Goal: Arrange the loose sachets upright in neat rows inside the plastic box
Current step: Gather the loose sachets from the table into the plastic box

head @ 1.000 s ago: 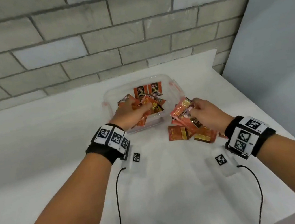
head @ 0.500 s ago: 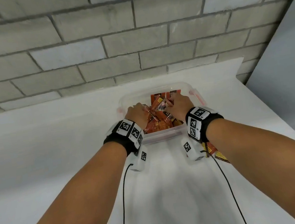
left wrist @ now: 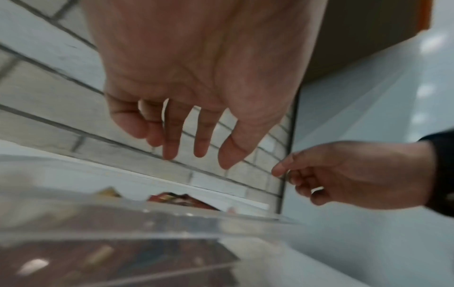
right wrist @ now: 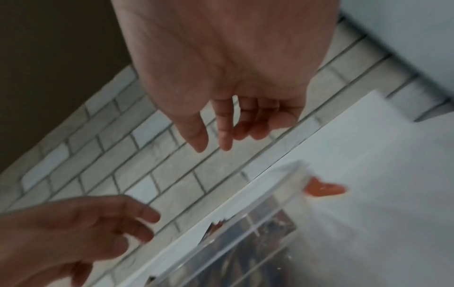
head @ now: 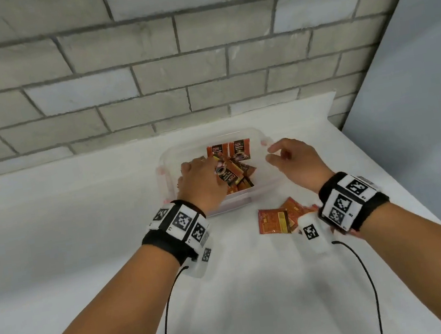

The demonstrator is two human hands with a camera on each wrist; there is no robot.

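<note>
A clear plastic box (head: 269,179) stands on the white table near the brick wall. Two orange sachets (head: 229,150) stand upright against its far wall, and a jumble of sachets (head: 236,177) lies tilted in the middle. My left hand (head: 208,165) hovers over the left part of the box, fingers straight and empty, as the left wrist view (left wrist: 196,155) shows. Over the right rim my right hand (head: 274,153) holds nothing, its fingers relaxed (right wrist: 213,149). Loose sachets (head: 275,220) lie flat on the table in front of the box, beside my right wrist.
The brick wall (head: 146,92) runs just behind the box, and a grey panel (head: 414,83) closes off the right side. An orange latch (right wrist: 324,189) sits on the box's side. The table edge (head: 403,189) falls away close to my right forearm.
My right hand carried sachets from the table into the box, let them go, and has drawn back to the right rim empty. My left hand stays over the box.
</note>
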